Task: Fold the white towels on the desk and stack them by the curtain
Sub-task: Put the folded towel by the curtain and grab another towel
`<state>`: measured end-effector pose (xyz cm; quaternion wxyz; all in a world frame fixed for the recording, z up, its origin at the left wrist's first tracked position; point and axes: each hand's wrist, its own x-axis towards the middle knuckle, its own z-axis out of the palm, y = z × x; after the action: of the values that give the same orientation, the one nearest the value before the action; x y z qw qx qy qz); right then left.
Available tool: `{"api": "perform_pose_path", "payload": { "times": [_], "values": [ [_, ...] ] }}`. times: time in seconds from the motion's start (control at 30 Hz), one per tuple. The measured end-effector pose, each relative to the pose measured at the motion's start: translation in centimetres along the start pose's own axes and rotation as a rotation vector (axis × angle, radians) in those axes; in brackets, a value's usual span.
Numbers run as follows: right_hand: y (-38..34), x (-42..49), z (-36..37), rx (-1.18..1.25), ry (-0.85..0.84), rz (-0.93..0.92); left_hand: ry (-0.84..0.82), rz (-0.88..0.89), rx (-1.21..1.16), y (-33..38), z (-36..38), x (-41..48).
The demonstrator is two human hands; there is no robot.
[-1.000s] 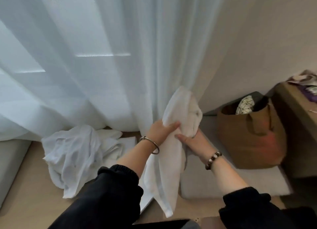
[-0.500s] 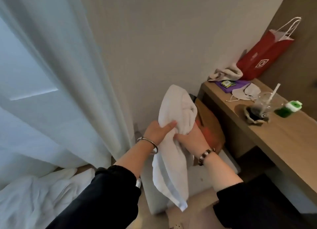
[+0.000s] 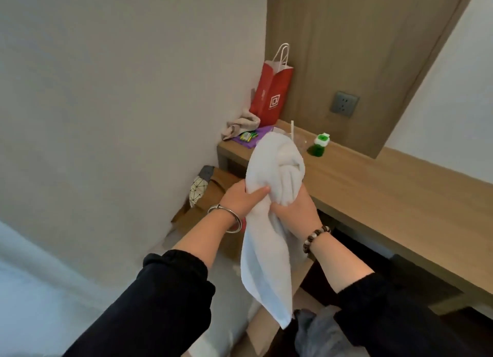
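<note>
A pale curtain (image 3: 32, 290) fills the lower left corner. Right of it, against the wall, a brown bag (image 3: 213, 193) stands on the floor below the desk's end; a white pouch (image 3: 198, 192) with a black line pattern and something grey poke out of its top. The left hand (image 3: 240, 197) grips the white towel (image 3: 266, 252) at its middle, thumb laid across the front. The towel is held in the air before the left end of the desk (image 3: 394, 193), its bunched top above the hands and its tail hanging between the forearms. The right hand (image 3: 293, 209) clutches it from the other side, fingers buried in the folds. Behind, on the desk, lie a beige cloth (image 3: 241, 124) and a purple pack (image 3: 257, 139). A red bag (image 3: 272, 97) stands upright there; its contents cannot be seen. The towel half hides a clear cup (image 3: 300, 141) with a straw. A green bottle (image 3: 318, 145) is just beside the cup.
</note>
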<state>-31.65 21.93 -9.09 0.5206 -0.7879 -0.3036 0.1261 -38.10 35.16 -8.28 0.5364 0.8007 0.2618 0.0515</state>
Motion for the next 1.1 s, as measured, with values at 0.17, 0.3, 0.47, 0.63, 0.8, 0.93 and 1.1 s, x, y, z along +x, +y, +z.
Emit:
{"api": "perform_pose_path", "payload": {
  "times": [0.17, 0.3, 0.47, 0.63, 0.8, 0.93, 1.1],
  "values": [
    [4.3, 1.1, -10.9, 0.197, 0.266, 0.119, -0.108, 0.096, 0.053, 6.4, 9.6, 5.2],
    [10.1, 3.3, -22.0, 0.274, 0.363, 0.179, -0.160, 0.147, 0.034, 12.5, 20.5, 10.4],
    [17.9, 5.2, -36.5, 0.346, 0.470, 0.349, -0.251, 0.101, -0.074, 20.6, 35.6, 15.8],
    [23.2, 4.3, -45.9, 0.385, 0.600, 0.481, -0.435, 0.107, -0.003, 24.9, 45.8, 18.0],
    [26.5, 3.3, -50.8, 0.463, 0.771, 0.561, -0.700, -0.016, -0.170, 26.5, 51.3, 18.9],
    [27.6, 2.1, -53.3, 0.449, 0.963, 0.588, -0.837, 0.040, -0.074, 27.3, 54.3, 19.4],
    [27.8, 0.2, -56.4, 0.282, 1.176, 0.598, -0.905, 0.273, 0.212, 28.5, 57.2, 19.0]
  ]
}}
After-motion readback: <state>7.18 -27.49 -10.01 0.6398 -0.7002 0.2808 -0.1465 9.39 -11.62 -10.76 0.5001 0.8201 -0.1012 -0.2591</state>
